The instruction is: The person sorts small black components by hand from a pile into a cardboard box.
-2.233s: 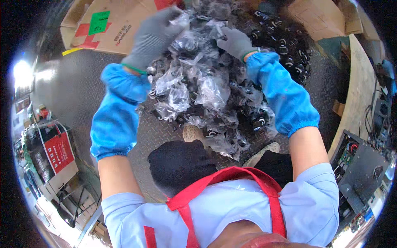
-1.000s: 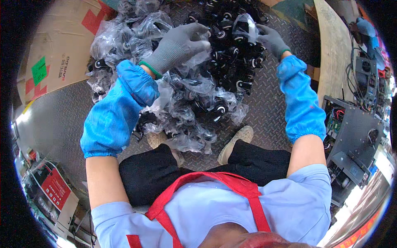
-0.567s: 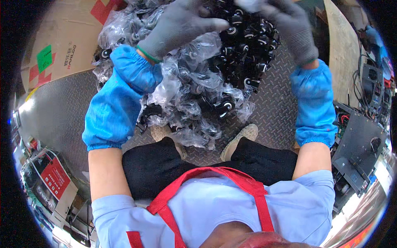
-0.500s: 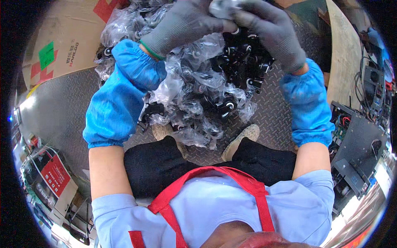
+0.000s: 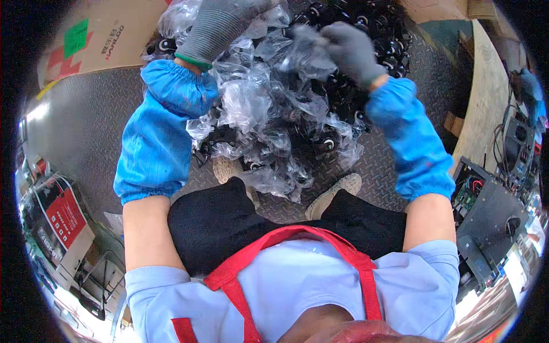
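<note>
My right hand (image 5: 353,52), in a grey glove, is closed on a crumpled clear plastic bag (image 5: 309,57) and is slightly blurred. My left hand (image 5: 224,26), gloved in grey with a green cuff, reaches to the upper edge over the left of the pile; its fingertips are cut off, so what they hold does not show. Below both hands, clear plastic bags (image 5: 246,106) lie heaped, some with black casters inside. Loose black casters (image 5: 392,48) with pale wheel centres lie in a dark heap beyond and beside my right hand.
A cardboard box (image 5: 108,43) stands at the far left, and a wooden board (image 5: 486,97) at the right. Dark equipment with exposed electronics (image 5: 486,211) stands near the right rim. Patterned metal floor (image 5: 91,131) runs under the pile, with my shoes (image 5: 337,191) at its near edge.
My hands were close together around a clear plastic piece at the upper edge. Now they are apart: the right has come down with a plastic bag, while the left has shifted left and up.
</note>
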### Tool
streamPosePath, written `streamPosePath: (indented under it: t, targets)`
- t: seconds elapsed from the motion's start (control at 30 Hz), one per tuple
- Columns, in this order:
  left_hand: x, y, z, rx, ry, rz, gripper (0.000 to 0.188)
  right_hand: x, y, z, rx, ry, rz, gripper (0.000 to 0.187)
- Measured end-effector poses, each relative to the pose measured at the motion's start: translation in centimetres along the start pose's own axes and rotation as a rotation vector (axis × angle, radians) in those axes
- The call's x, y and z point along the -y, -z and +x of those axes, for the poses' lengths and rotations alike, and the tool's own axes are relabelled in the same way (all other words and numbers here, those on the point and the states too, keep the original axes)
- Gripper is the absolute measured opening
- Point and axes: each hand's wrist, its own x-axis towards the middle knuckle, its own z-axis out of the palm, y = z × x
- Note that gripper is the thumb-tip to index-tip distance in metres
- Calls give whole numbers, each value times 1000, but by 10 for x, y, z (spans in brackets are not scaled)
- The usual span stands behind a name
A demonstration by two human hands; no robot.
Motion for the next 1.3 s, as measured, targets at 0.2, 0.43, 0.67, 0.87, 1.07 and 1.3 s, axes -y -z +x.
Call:
streamPosePath:
  t: [0.2, 0.43, 0.67, 0.87, 1.07, 1.3]
  targets:
    - [-3, -16, 0, 52, -9, -14, 19, -31, 71, -7, -13, -122, -171, 23]
    - [7, -33, 7, 120, -11, 84, 15, -68, 90, -23, 69, -436, -98, 25]
    - [7, -39, 8, 93, -113, 405, 29, -120, 116, -40, 535, -629, -124, 39]
    - [39, -42, 8, 180, -122, 398, 45, -53, 81, -42, 258, -343, -659, 69]
    - [28, -57, 4, 234, -105, 327, 40, -70, 59, -75, 61, 164, -434, 52]
    - [12, -76, 2, 154, -372, 545, 41, -73, 154, -41, -353, -197, 411, 23]
